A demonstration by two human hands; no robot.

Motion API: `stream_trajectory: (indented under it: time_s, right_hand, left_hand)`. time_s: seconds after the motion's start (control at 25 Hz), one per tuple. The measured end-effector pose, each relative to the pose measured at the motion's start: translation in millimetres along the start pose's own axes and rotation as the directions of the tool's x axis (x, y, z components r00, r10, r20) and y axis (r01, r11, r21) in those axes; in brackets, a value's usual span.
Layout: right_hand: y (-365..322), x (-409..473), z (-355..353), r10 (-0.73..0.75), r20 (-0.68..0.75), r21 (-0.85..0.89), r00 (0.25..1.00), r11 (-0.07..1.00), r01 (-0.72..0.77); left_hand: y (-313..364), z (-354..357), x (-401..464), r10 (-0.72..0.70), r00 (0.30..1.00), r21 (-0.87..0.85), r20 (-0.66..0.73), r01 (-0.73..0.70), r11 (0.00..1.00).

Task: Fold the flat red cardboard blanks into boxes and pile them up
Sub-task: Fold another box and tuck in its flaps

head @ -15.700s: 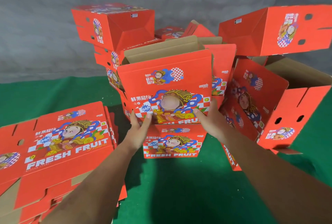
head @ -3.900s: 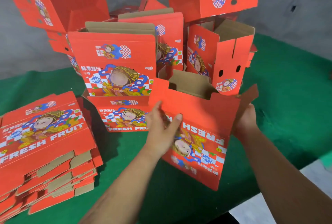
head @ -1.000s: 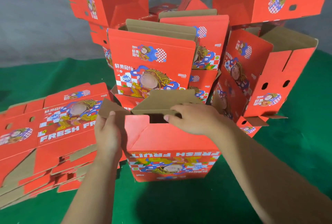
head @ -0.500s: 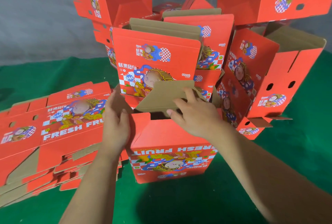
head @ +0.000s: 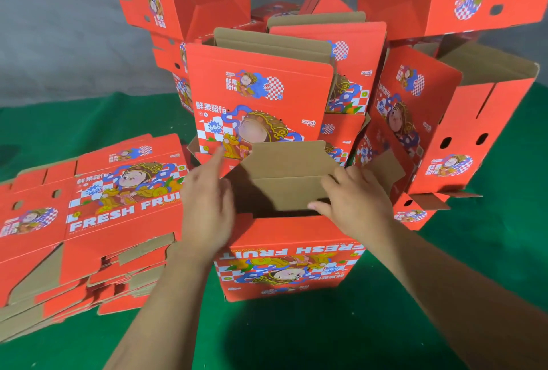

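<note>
Two hands work an upside-down red box (head: 289,263) on the green bench (head: 296,340): left hand (head: 207,206) flat against its side, right hand (head: 358,203) pressing straight-fingered on a brown flap (head: 287,180), beside stacked flat blanks (head: 89,221).

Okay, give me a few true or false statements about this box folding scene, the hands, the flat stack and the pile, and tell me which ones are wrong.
1. The box being folded stands with its FRESH FRUIT print upside down. True.
2. The stack of flat blanks lies to the person's right. False: it lies on the left.
3. The right hand rests on a brown flap at the box's open top. True.
4. The left hand holds a pair of scissors. False: it holds no tool, it is at the box's left edge.
5. The floor covering is blue. False: it is green.
</note>
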State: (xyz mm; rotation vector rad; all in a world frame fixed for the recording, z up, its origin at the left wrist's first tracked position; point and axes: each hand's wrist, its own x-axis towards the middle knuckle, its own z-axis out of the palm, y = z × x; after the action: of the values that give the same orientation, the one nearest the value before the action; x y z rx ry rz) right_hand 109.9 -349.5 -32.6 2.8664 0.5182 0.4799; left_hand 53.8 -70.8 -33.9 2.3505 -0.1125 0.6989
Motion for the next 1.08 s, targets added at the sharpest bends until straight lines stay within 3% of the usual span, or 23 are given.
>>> stream_trajectory:
  time_s: [0.08,0.12,0.24,0.36,0.4,0.44,0.52,0.56,0.64,0.72,0.76,0.84,0.88,0.96,1.0,1.08]
  right_hand:
    - [-3,0,7,0.009,-0.094,0.038,0.995,0.999,-0.005]
    - [-2,1,7,0.030,-0.131,0.082,0.991,0.996,-0.019]
    - [-3,0,1,0.093,-0.276,0.196,0.957,0.980,-0.039]
    - [-10,-17,-8,0.482,-0.380,0.392,0.790,0.857,-0.334]
    - [-11,-24,-7,0.566,-0.333,0.485,0.754,0.789,-0.378]
    - [-12,-32,-3,0.581,-0.254,0.605,0.773,0.719,-0.342]
    - [-14,-46,8,0.425,-0.094,0.803,0.900,0.567,-0.184]
    - [-14,-54,13,0.339,-0.053,0.818,0.939,0.555,-0.154]
    - [-11,-65,22,0.264,-0.067,0.768,0.962,0.629,-0.119]
    - [-7,-66,22,0.258,-0.130,0.712,0.957,0.696,-0.091]
    - [-5,-63,20,0.261,-0.153,0.694,0.953,0.715,-0.084]
    - [2,-46,10,0.317,-0.136,0.704,0.939,0.698,-0.133]
    - [5,-34,3,0.363,-0.070,0.745,0.929,0.639,-0.194]
    - [9,-16,-4,0.374,0.135,0.806,0.918,0.498,-0.321]
    - [8,-12,-4,0.310,0.269,0.769,0.912,0.500,-0.397]
    - [2,-10,-1,0.196,0.468,0.619,0.862,0.623,-0.478]
  left_hand:
    - [8,3,-3,0.219,0.952,0.048,0.212,-0.234,0.971]
    - [8,3,-1,0.250,0.920,0.024,0.301,-0.269,0.963]
    - [6,3,6,0.106,0.897,0.049,0.430,-0.141,0.989]
    - [11,10,6,-0.032,0.937,0.241,0.348,-0.056,0.969]
    - [14,11,7,-0.065,0.941,0.304,0.332,-0.041,0.952]
    - [16,14,10,-0.107,0.937,0.361,0.333,-0.021,0.932]
    - [18,19,18,-0.213,0.902,0.442,0.375,0.028,0.896]
    - [19,20,20,-0.242,0.886,0.471,0.396,0.031,0.882]
    - [16,21,22,-0.214,0.897,0.454,0.386,0.018,0.891]
    - [14,18,18,-0.203,0.953,0.230,0.226,0.150,0.962]
    - [12,14,16,-0.269,0.952,0.047,0.146,0.265,0.963]
    - [8,11,14,-0.337,0.930,-0.200,0.144,0.361,0.911]
    - [6,10,13,-0.317,0.932,-0.178,0.176,0.347,0.921]
    - [5,9,9,-0.259,0.922,0.044,0.287,0.257,0.965]
    - [4,10,9,-0.260,0.895,0.113,0.364,0.234,0.966]
    - [10,13,10,-0.311,0.838,0.210,0.449,0.240,0.948]
